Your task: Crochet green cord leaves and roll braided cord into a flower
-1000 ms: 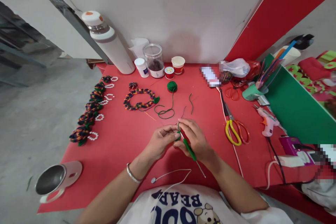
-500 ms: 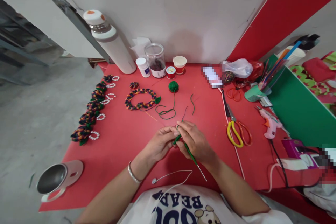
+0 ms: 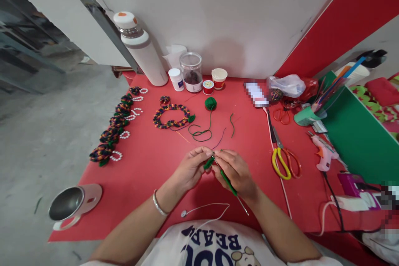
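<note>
My right hand (image 3: 235,170) holds a crochet hook (image 3: 230,184) with a green grip, its metal end pointing back toward my body. My left hand (image 3: 190,168) pinches a small green crocheted piece (image 3: 208,163) at the hook's tip. Green yarn runs from the piece through a loose tangle (image 3: 201,134) to a small green yarn ball (image 3: 210,103) farther back on the red table (image 3: 149,166). Both hands meet above the table's near middle.
A multicoloured crocheted ring (image 3: 172,116) lies left of the yarn ball. Several crocheted flowers with pearl loops (image 3: 116,131) line the left edge. Yellow-handled scissors (image 3: 280,160) and a glue gun (image 3: 324,153) lie right. Jars (image 3: 191,72) and a white flask (image 3: 141,50) stand at the back. A steel mug (image 3: 70,204) sits at the near left corner.
My hands stay joined on the hook and green piece, with small finger movement. The whole view has shifted slightly as my head moved.
</note>
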Motion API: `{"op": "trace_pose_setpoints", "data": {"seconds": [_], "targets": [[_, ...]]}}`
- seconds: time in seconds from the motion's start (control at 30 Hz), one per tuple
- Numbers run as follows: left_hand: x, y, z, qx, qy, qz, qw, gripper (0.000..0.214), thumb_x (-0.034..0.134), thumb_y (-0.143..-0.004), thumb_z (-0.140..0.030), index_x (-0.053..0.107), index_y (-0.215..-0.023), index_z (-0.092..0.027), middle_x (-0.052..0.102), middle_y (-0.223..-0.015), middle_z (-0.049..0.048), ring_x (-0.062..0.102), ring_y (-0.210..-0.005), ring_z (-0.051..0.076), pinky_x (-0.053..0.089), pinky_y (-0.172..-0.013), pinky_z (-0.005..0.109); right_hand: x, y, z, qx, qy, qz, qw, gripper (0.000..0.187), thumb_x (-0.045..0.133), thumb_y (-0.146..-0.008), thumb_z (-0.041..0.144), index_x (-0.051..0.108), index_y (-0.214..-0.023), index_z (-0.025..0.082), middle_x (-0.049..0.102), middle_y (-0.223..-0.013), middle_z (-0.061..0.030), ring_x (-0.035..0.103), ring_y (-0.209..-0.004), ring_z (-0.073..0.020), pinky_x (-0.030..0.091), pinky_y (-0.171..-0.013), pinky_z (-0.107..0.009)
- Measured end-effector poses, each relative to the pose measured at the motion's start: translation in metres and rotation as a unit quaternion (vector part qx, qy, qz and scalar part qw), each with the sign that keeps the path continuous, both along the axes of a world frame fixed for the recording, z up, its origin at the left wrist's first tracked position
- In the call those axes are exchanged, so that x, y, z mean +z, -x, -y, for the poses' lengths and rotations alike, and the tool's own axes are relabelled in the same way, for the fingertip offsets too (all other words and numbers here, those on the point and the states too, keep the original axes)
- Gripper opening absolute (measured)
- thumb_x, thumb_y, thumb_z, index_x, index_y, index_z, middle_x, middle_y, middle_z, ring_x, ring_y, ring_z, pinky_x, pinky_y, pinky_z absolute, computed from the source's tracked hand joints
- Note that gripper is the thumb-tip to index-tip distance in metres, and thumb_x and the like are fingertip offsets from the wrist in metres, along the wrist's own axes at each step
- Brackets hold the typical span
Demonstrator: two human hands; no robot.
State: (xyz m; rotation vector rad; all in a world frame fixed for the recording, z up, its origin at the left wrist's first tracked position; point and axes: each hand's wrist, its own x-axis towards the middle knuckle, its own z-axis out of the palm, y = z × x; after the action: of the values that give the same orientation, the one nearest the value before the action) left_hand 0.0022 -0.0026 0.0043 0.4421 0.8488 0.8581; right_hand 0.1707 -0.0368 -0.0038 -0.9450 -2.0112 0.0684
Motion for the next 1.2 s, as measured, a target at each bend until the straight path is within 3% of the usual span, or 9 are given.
{"op": "trace_pose_setpoints", "data": {"seconds": [0.57,0.87,0.97,1.2], "targets": [[0.000,-0.004,0.002,0.001,-0.030,0.004,1.000,0.039,0.086,-0.070,-0.043,0.061,-0.076,-0.014,0.057,-0.059,-0.0037,0.053,-0.045,0.007,0.047,-0.044,0.018,0.004,-0.001,-0.001,0.008,-0.007,-0.002,1.000,0.042,0.063,-0.091,0.009,0.055,-0.132,0.018,0.072,-0.110,-0.0119,0.067,-0.106,-0.0239,0.060,-0.092,-0.041],[-0.004,0.000,0.003,-0.052,-0.059,0.018,0.997,0.039,0.090,-0.066,-0.035,0.070,-0.091,-0.013,0.070,-0.067,0.0024,0.063,-0.046,0.013,0.052,-0.043,0.022,0.002,-0.004,-0.003,-0.009,-0.013,0.002,1.000,0.044,0.062,-0.091,0.011,0.054,-0.134,0.019,0.071,-0.112,-0.0126,0.067,-0.107,-0.0247,0.061,-0.091,-0.042],[-0.005,-0.002,0.004,-0.050,-0.071,-0.008,0.996,0.038,0.089,-0.065,-0.038,0.074,-0.089,-0.012,0.071,-0.067,0.0031,0.062,-0.045,0.013,0.052,-0.044,0.024,0.003,-0.004,-0.004,-0.014,-0.009,0.005,1.000,0.043,0.062,-0.091,0.010,0.055,-0.132,0.017,0.071,-0.112,-0.0134,0.067,-0.107,-0.0250,0.060,-0.091,-0.042],[0.001,-0.006,0.011,0.003,-0.218,-0.176,0.960,0.026,0.080,-0.075,-0.034,0.078,-0.090,-0.013,0.068,-0.063,0.0011,0.061,-0.046,0.010,0.051,-0.047,0.022,0.003,-0.002,-0.006,-0.041,0.018,-0.004,0.999,0.025,0.063,-0.093,0.016,0.059,-0.117,0.019,0.069,-0.112,-0.0133,0.065,-0.107,-0.0249,0.058,-0.093,-0.044]]}}
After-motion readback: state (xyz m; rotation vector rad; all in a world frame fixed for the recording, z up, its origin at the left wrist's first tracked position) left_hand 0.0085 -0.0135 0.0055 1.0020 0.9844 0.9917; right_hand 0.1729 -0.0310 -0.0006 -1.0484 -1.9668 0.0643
